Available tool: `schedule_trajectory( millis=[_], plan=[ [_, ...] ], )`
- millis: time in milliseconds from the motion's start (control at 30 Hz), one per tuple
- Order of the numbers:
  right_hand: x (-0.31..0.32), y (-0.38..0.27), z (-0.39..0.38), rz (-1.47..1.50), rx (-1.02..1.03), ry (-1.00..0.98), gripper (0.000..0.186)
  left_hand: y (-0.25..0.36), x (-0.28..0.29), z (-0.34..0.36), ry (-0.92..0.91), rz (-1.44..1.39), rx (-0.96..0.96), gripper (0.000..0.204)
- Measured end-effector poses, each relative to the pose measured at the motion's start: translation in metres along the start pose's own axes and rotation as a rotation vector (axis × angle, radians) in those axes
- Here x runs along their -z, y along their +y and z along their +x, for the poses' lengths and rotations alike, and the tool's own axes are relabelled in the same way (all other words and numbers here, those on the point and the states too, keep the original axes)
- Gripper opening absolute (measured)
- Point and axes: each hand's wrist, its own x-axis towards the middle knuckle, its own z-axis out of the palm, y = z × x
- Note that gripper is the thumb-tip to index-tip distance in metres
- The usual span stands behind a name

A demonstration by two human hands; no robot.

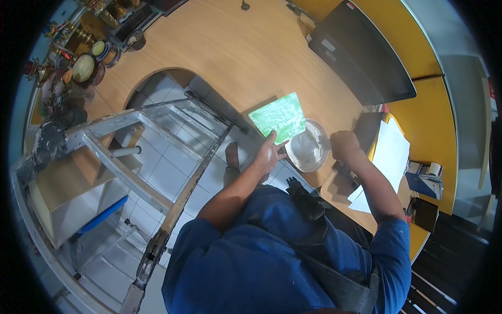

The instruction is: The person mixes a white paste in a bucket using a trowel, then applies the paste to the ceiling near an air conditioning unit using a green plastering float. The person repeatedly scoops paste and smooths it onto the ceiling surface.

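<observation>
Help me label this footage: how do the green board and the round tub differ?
The green board is flat and four-cornered; the round tub is hollow and circular. The board is green streaked with white; the tub holds whitish paste. The left hand holds the board; the tub is close to the right hand. Both carry something whitish.

No lettering can be read. A pale rectangular label (328, 45) sits on the black monitor (366, 60) near its left edge, and a small red sticker (350, 5) marks its top corner; any print is too small.
</observation>
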Motion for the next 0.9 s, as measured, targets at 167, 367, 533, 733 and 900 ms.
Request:
schedule_trajectory(
  millis=[167,367,533,733,900],
  plan=[
    [0.005,-0.01,0.049,-0.012,0.001,0.126,0.018,0.006,0.001,0.01,0.006,-0.062,0.016,0.071],
    [0.005,-0.038,0.064,-0.09,0.307,0.334,0.014,0.01,0.004,0.011,-0.013,-0.12,0.051,0.067],
    [-0.012,-0.024,0.029,-0.148,0.546,0.324,0.014,0.012,0.003,0.011,0.007,-0.117,0.056,0.067],
    [0.005,-0.004,0.038,-0.02,0.255,0.402,0.015,0.011,0.001,0.01,0.026,-0.13,0.058,0.065],
    [-0.005,-0.04,0.034,-0.07,0.371,0.359,0.015,0.011,0.006,0.012,-0.048,-0.102,0.027,0.071]
  ],
)
